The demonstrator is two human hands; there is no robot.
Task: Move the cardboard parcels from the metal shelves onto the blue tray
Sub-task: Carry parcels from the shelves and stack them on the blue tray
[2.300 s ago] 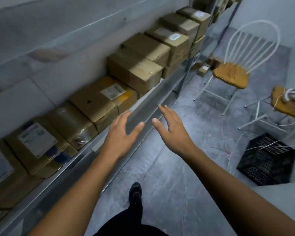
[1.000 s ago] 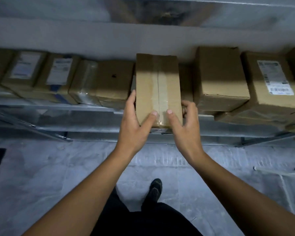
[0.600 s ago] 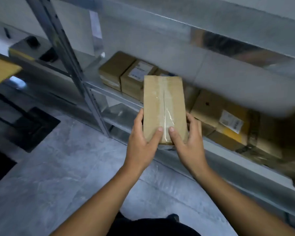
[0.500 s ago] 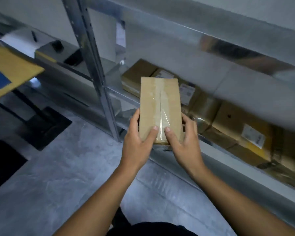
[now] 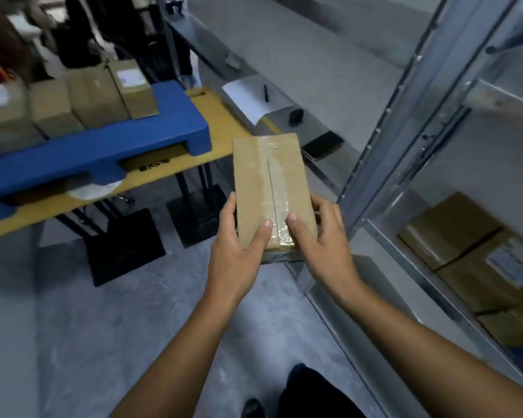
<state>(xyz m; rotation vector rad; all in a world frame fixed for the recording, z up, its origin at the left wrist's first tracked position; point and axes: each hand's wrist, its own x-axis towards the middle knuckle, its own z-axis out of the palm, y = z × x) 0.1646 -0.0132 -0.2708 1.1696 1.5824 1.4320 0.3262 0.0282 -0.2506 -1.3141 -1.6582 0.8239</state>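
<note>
The taped cardboard parcel (image 5: pixel 271 188) is in mid-air between the metal shelves (image 5: pixel 405 101) and the blue tray (image 5: pixel 163 131), carried flat. The left hand (image 5: pixel 239 245) and right hand (image 5: pixel 320 242) grip its near end, thumbs on top and fingers curled round the sides. This looks like the carry step. Next it needs swinging left onto the tray, which sits on a yellow surface (image 5: pixel 221 122). The row of parcels (image 5: pixel 97 95) there appears, though blurred, to leave bare blue at the near edge. Other boxes (image 5: pixel 465 245) lie on the lower shelf.
</note>
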